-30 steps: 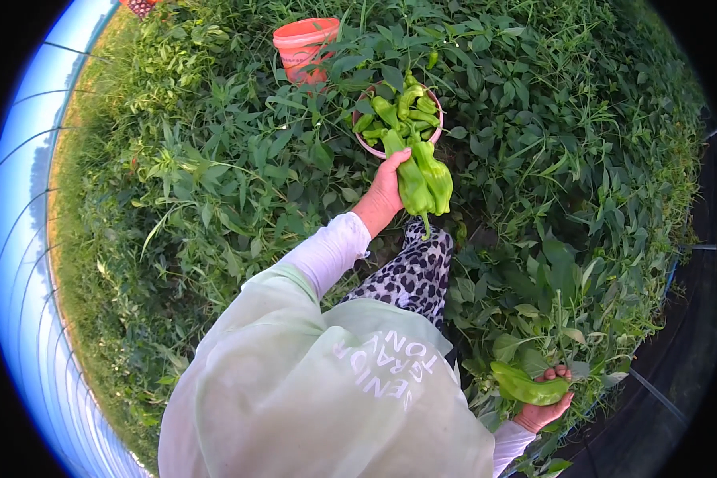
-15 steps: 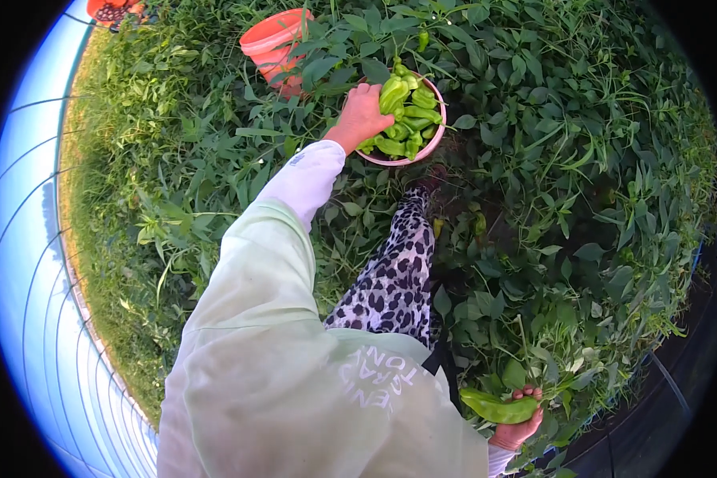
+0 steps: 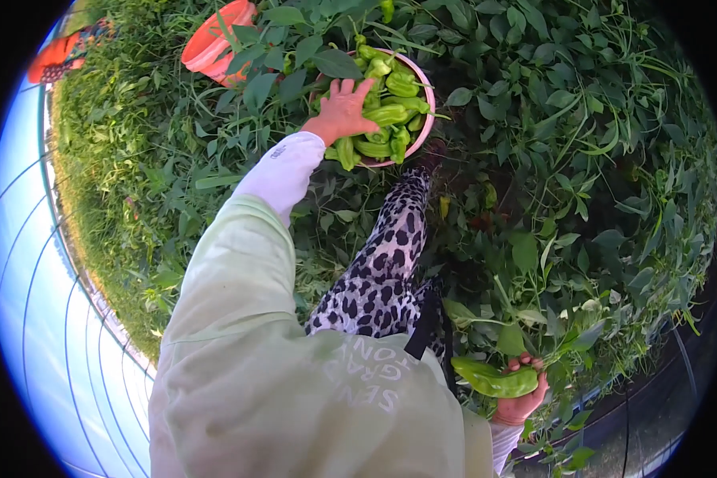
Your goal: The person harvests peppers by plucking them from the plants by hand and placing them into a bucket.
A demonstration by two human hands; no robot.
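Rests the left hand [image 3: 344, 113], spread wide, on green peppers [image 3: 402, 84] heaped in the pink-rimmed bucket [image 3: 430, 102], apparently steadying them, and clasps a long green pepper [image 3: 492, 379] by one end in the right hand [image 3: 521, 405].

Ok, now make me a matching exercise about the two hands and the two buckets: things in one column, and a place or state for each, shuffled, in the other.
Column one
1. Bare left hand
2. Bare right hand
3. Orange plastic bucket
4. Round pink-rimmed bucket

Column two
A. Holding one long, curved green pepper
B. Heaped with glossy green peppers
C. Spread open over the heap
D. Partly behind green leaves, toward the upper left of the view

Right pairs: 1-C, 2-A, 3-D, 4-B.
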